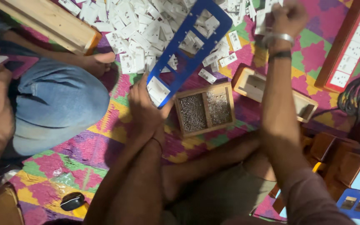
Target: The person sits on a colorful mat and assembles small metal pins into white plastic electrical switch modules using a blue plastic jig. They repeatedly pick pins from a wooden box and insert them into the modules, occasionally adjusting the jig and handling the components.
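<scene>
Two hands at work over a patterned mat: my left hand point(144, 109) is clamped on the bottom end of a long blue plate point(186, 52), a flat, rigid strip with rectangular cut-outs, one white switch module point(158, 91) already seated beside my thumb. The plate slants up toward one o'clock across a heap of white plastic modules point(132, 29). My right hand point(286, 17), bangle at the wrist, reaches to twelve o'clock and closes on a white piece point(262, 21) at the heap's edge; how firmly, I cannot tell. At four o'clock from my left hand sits a small wooden tray point(205, 109) with two compartments of tiny metal screws. Another person's knee in blue denim point(59, 100) fills nine o'clock. My judgement: held by one end only, the plate could tip and shed its seated module, or swing down into the tray and scatter the screws across the woven mat point(105, 137), where they would be hard to find.
</scene>
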`<move>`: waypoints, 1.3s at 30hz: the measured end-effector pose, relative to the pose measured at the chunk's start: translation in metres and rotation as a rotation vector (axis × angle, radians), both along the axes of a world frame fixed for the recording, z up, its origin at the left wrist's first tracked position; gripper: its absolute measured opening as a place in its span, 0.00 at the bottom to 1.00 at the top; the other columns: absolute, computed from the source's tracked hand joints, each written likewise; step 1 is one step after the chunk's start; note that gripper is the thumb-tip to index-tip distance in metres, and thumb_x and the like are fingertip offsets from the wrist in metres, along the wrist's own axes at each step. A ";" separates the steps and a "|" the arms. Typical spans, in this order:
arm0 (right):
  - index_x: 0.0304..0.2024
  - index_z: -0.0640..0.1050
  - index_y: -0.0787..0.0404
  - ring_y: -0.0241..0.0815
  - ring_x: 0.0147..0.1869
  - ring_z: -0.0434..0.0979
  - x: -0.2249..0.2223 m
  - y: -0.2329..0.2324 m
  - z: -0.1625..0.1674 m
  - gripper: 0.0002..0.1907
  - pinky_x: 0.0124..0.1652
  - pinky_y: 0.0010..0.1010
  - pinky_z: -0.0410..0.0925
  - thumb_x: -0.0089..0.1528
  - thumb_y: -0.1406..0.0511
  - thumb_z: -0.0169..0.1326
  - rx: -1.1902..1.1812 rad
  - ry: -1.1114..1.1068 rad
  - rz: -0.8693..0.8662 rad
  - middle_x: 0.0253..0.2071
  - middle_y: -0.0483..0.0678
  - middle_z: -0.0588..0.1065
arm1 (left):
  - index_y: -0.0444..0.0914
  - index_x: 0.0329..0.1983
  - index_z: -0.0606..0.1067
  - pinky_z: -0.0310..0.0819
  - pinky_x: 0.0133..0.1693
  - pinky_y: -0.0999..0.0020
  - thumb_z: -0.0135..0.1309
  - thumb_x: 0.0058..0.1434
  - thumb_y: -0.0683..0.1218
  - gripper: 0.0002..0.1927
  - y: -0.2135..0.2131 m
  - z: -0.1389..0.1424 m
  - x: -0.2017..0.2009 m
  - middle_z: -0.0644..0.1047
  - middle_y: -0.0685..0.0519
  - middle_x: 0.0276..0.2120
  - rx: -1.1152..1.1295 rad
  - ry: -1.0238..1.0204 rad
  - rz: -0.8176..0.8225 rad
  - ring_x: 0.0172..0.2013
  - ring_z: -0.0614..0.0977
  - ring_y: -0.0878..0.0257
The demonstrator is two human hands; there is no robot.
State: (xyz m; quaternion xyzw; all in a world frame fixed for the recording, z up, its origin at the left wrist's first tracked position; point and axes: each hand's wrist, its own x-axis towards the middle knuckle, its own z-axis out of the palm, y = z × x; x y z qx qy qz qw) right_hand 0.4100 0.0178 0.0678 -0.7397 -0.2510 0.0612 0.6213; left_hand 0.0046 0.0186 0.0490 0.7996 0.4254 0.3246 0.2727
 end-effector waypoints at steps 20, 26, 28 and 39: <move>0.48 0.78 0.68 0.33 0.37 0.80 -0.232 -0.120 -0.018 0.10 0.39 0.24 0.73 0.66 0.71 0.63 -0.198 0.230 0.353 0.38 0.48 0.81 | 0.39 0.67 0.72 0.63 0.56 0.56 0.69 0.51 0.57 0.41 -0.004 0.000 0.004 0.74 0.54 0.56 0.338 0.269 -0.185 0.51 0.75 0.58; 0.47 0.78 0.64 0.29 0.27 0.72 -0.228 -0.112 -0.013 0.13 0.28 0.22 0.64 0.63 0.68 0.67 -0.434 0.006 0.350 0.25 0.45 0.76 | 0.37 0.68 0.71 0.64 0.56 0.57 0.69 0.53 0.57 0.41 -0.003 -0.003 0.001 0.75 0.54 0.56 0.326 0.275 -0.213 0.50 0.74 0.58; 0.46 0.78 0.63 0.31 0.26 0.71 -0.228 -0.115 -0.007 0.12 0.28 0.24 0.63 0.64 0.67 0.68 -0.475 -0.041 0.353 0.24 0.46 0.75 | 0.37 0.68 0.71 0.64 0.56 0.56 0.69 0.53 0.58 0.41 -0.004 -0.003 0.001 0.75 0.53 0.54 0.316 0.258 -0.199 0.50 0.75 0.58; 0.49 0.78 0.57 0.57 0.39 0.79 -0.253 -0.152 -0.017 0.15 0.34 0.45 0.72 0.59 0.71 0.55 -0.889 -0.563 0.833 0.47 0.51 0.75 | 0.39 0.67 0.71 0.66 0.56 0.57 0.69 0.51 0.59 0.42 -0.006 -0.002 0.004 0.76 0.53 0.55 0.234 0.212 -0.102 0.50 0.76 0.56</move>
